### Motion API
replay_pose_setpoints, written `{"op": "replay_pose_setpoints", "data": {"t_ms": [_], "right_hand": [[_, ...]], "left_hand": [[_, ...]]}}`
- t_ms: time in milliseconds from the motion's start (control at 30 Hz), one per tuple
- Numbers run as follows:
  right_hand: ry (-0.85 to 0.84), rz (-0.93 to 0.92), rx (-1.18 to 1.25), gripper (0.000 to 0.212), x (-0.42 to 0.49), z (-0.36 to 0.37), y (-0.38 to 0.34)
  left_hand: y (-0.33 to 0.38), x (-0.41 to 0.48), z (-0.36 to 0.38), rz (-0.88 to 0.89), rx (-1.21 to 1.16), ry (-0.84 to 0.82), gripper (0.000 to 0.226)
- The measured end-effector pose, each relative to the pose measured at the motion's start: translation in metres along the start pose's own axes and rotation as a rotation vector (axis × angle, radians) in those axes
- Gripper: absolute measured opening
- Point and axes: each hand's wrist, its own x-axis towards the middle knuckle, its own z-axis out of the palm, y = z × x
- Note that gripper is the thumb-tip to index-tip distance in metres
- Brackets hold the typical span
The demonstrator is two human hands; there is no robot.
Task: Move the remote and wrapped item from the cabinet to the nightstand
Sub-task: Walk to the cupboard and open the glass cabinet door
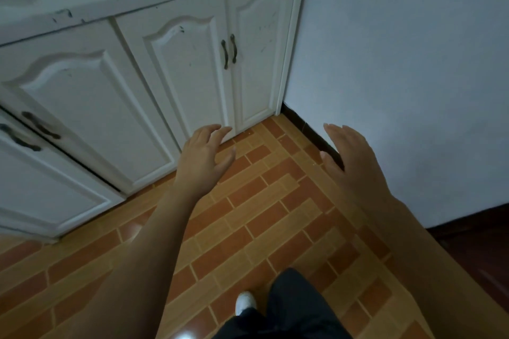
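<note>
Our left hand (205,151): fingers loose, holding nothing, low before the white cabinet (179,63).
Our right hand (349,157): fingers straight, holding nothing, by the wall (413,49).
Where the remote and wrapped item are: we cannot tell.

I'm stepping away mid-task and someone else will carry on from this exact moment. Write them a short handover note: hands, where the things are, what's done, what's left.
Left hand: open, fingers relaxed, holding nothing, held out in front of the low cabinet.
Right hand: open, holding nothing, beside the wall.
Things: the remote and the wrapped item are not in view, nor is the nightstand. The cabinet's two right-hand doors are closed.
Done: nothing that this view can confirm; neither item is being carried.
Left: probably find both items at the cabinet, pick them up and take them to the nightstand.
</note>
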Motion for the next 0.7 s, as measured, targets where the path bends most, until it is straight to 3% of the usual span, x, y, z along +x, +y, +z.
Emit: {"op": "replay_pose_setpoints", "data": {"t_ms": [700], "right_hand": [[-0.097, -0.115, 0.038, 0.049, 0.302, 0.044, 0.070]], "left_hand": [[-0.053, 0.280, 0.035, -0.077, 0.018, 0.078, 0.055]]}}
